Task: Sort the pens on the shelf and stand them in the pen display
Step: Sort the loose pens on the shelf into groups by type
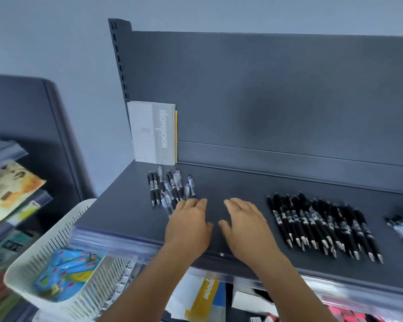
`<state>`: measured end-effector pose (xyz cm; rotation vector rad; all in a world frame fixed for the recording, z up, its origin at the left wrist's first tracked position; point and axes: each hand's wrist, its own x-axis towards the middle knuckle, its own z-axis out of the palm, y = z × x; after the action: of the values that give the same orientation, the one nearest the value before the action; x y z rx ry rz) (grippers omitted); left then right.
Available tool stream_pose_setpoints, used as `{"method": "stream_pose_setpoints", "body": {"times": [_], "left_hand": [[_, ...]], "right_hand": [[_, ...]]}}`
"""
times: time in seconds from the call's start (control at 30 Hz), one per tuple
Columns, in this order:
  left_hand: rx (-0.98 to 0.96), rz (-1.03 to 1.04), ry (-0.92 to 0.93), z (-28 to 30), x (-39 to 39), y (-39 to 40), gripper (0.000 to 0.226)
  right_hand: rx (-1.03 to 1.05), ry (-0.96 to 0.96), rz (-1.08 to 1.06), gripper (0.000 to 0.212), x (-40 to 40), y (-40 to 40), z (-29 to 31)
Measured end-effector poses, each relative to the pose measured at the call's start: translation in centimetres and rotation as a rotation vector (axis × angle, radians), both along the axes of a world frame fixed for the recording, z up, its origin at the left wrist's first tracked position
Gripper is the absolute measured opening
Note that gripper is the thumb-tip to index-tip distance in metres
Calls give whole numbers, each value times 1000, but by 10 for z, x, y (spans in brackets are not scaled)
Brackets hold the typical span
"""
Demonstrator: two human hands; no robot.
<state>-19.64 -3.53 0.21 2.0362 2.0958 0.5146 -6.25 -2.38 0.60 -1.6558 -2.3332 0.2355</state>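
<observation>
On dark grey metal shelf (242, 182): long row of black pens (321, 225) right of hands, small loose pen pile (170, 188) left. Left hand (189, 225) flat, fingertips touching pile; right hand (247, 225) flat, released, holding nothing.

A grey notebook (153, 133) leans upright against the back panel (277, 94). A white slatted basket (63, 231) holds blue packets (68, 273).

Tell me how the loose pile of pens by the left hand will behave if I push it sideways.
The loose pens look round-barrelled, so they will probably roll and scatter on the smooth shelf. They lie crossed, so they may snag together. The left hand is flat beside them.
</observation>
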Motion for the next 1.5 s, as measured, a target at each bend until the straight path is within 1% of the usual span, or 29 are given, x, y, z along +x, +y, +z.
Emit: {"method": "stream_pose_setpoints", "body": {"times": [0.13,0.23,0.3,0.43,0.47,0.57,0.6,0.7,0.8,0.83,0.9,1.0,1.1,1.17,1.23,1.33,1.4,1.5], "left_hand": [[-31,60,-14,-5,-40,0,53],[-42,81,-30,-10,-61,2,53],[-47,68,-37,-11,-68,6,50],[-64,6,-17,-10,-70,17,44],[-62,-11,-9,-10,-69,20,42],[-64,-44,12,-12,-63,29,37],[-69,-52,29,-13,-61,31,36],[-77,-76,101,-14,-54,38,35],[-79,-88,73,-13,-47,45,31],[-86,-99,64,-12,-46,47,32],[-103,-110,61,-12,-46,50,35],[-98,-85,64,-10,-47,55,28],[-88,-73,99,-10,-47,59,33],[-82,-57,114,-11,-47,62,29],[-78,-29,64,-13,-49,66,23],[-48,-15,-70,-14,-54,68,16],[-11,-38,-144,-13,-54,69,16],[38,-97,-260,-8,-43,66,18]], "right_hand": [[-18,8,12,52,-39,5,-5],[-37,15,1,43,-62,10,-12],[-56,11,-1,37,-74,16,-17],[-81,-48,11,40,-87,31,-28],[-76,-64,-5,37,-87,34,-30],[-77,-82,-136,19,-83,42,-29],[-75,-77,-172,17,-81,45,-29],[-51,-11,-224,21,-79,52,-28],[-60,74,-209,25,-80,62,-29],[-70,95,-204,25,-80,65,-30],[-77,95,-211,23,-81,70,-30],[-91,84,-276,22,-77,72,-26],[-92,93,-347,21,-74,71,-26],[-96,83,-366,18,-76,71,-26],[-108,91,-387,17,-77,70,-26],[-98,139,-447,14,-71,66,-25],[-64,176,-484,13,-62,59,-22],[34,205,-521,18,-46,48,-13]]}}
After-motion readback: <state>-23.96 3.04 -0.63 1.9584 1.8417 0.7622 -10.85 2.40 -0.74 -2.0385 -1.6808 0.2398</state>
